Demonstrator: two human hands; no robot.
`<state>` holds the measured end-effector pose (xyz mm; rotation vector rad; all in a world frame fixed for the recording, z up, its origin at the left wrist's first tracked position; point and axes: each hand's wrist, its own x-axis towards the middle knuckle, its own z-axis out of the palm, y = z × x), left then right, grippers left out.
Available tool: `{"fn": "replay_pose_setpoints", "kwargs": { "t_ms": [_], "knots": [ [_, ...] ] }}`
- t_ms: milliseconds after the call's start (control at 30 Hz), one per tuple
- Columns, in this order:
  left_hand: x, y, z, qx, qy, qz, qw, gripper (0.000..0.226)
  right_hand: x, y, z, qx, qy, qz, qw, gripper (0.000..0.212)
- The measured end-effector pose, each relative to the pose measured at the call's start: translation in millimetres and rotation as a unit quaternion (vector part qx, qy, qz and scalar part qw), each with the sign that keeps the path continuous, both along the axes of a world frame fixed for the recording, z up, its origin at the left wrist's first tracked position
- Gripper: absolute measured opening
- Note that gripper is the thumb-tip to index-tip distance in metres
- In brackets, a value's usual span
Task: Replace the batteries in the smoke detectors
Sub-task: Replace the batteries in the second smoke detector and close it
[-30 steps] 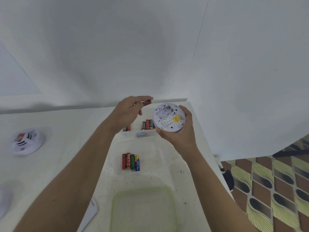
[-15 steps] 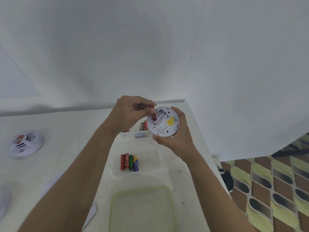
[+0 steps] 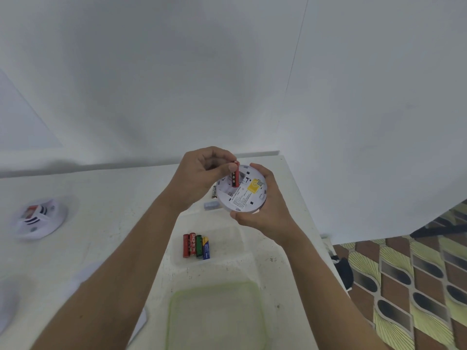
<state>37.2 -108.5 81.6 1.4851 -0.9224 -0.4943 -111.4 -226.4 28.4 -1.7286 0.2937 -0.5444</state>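
My right hand [image 3: 262, 215] grips a round white smoke detector [image 3: 243, 195] above the table, its back side with a yellow label facing me. My left hand [image 3: 202, 173] pinches a red battery [image 3: 235, 176] and holds it upright, its lower end at the open battery bay of the detector. Several loose batteries [image 3: 195, 246], red, green and blue-yellow, lie side by side in a shallow clear tray [image 3: 227, 238] below my hands. A second white smoke detector [image 3: 38, 218] lies on the table at the far left.
A small grey battery cover [image 3: 211, 205] lies on the table under the detector, beside a dark battery [image 3: 214, 192]. A clear container with a green rim [image 3: 217, 317] sits near me. The white table [image 3: 106, 210] ends at the right, above patterned floor [image 3: 417, 286].
My left hand brought the red battery from beside the detector onto its battery bay. Both hands and the detector shifted slightly left and closer together.
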Motion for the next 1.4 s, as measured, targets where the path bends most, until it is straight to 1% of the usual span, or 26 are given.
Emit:
{"fn": "replay_pose_setpoints", "kwargs": {
  "t_ms": [100, 200, 267, 467, 567, 667, 833, 1000, 1200, 1300, 1400],
  "knots": [
    [0, -1, -5, 0.015, -0.026, 0.018, 0.999, 0.007, 1, 0, -3, 0.002, 0.002, -0.002, 1.0, 0.091],
    [0, -2, -12, 0.058, -0.116, 0.052, 0.99, 0.006, 1, 0, -6, -0.014, 0.002, -0.002, 1.0, 0.093],
    [-1, -1, -16, 0.075, -0.142, 0.043, 0.986, 0.005, 1, -1, -8, -0.024, 0.003, 0.0, 1.0, 0.094],
    [-3, 5, -24, 0.084, -0.097, 0.018, 0.992, 0.009, 3, -5, -10, -0.053, 0.008, 0.005, 0.999, 0.095],
    [-6, 6, -26, 0.097, -0.127, 0.022, 0.987, 0.014, 5, -6, -6, -0.063, 0.011, 0.01, 0.998, 0.098],
    [-5, 6, -26, 0.087, -0.152, 0.021, 0.984, 0.016, 7, -6, -5, -0.069, 0.015, 0.011, 0.997, 0.099],
    [-1, 8, -26, 0.091, -0.174, 0.007, 0.981, 0.008, 8, -6, -7, -0.081, 0.019, 0.006, 0.997, 0.095],
    [1, 8, -35, 0.096, -0.196, 0.012, 0.976, 0.006, 8, -7, -13, -0.088, 0.027, 0.007, 0.996, 0.092],
    [-4, 7, -42, 0.085, -0.159, 0.005, 0.984, 0.014, 7, -8, -14, -0.078, 0.03, 0.006, 0.996, 0.094],
    [-4, 6, -41, 0.079, -0.156, 0.008, 0.985, 0.01, 6, -10, -13, -0.07, 0.029, 0.006, 0.997, 0.098],
    [-2, 3, -40, 0.075, -0.149, 0.008, 0.986, 0.017, 7, -12, -11, -0.077, 0.026, 0.0, 0.997, 0.102]
  ]
}}
